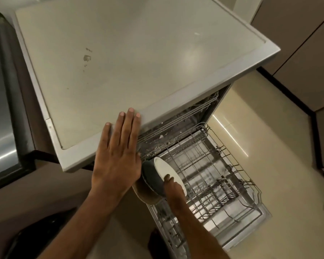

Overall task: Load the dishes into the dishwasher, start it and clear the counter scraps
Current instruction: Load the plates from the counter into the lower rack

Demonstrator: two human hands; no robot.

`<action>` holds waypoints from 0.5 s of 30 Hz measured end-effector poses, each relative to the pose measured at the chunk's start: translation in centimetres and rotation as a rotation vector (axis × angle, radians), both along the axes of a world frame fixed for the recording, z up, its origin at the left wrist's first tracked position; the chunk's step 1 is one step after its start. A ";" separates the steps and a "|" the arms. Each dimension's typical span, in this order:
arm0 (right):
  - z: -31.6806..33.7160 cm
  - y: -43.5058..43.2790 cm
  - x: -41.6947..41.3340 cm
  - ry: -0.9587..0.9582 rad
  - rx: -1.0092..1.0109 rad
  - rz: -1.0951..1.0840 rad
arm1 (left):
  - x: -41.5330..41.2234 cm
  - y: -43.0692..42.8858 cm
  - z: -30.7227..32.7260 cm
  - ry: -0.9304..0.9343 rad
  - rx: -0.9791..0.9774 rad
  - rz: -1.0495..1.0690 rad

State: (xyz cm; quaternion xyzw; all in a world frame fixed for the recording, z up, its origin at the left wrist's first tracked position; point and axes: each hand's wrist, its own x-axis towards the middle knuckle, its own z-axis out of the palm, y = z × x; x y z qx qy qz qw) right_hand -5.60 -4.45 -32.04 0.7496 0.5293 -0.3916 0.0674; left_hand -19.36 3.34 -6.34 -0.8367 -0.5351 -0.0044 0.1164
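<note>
The loading looks to be at its very start. The dishwasher (209,75) stands open with its door (260,215) folded down and the lower rack (223,165) pulled out over it, and no dish shows among the tines that can be seen. The upper rack (185,116) sits inside the machine, mostly hidden, with a few pale crumbs on its front wires.

The left hand (118,152) lies flat with fingers spread on the front edge of the dishwasher top (120,53) and holds nothing. The right hand (173,187) pinches a grey bowl (151,174) by its rim, thumb on the white inside. The bowl is tilted on edge, just above the near left corner of the lower rack. A brown dish (144,194) shows just behind it, touching or nested; whether the same hand carries both I cannot tell.

So, by my judgement, nothing is seated yet — these pieces go in first. Closing the door, starting the wash and wiping up scraps all remain; a dried smear (87,57) marks the top.
</note>
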 end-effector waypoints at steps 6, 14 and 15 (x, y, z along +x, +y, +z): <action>-3.6 1.0 -1.0 -0.066 0.001 0.067 | -0.1 0.1 -0.6 -0.009 0.054 -0.022; -5.9 2.5 -1.0 0.029 -0.025 0.028 | -0.2 0.1 -0.8 0.001 0.060 -0.017; -6.1 2.4 -1.1 0.019 -0.030 0.048 | -0.2 0.1 -0.8 0.004 0.056 -0.014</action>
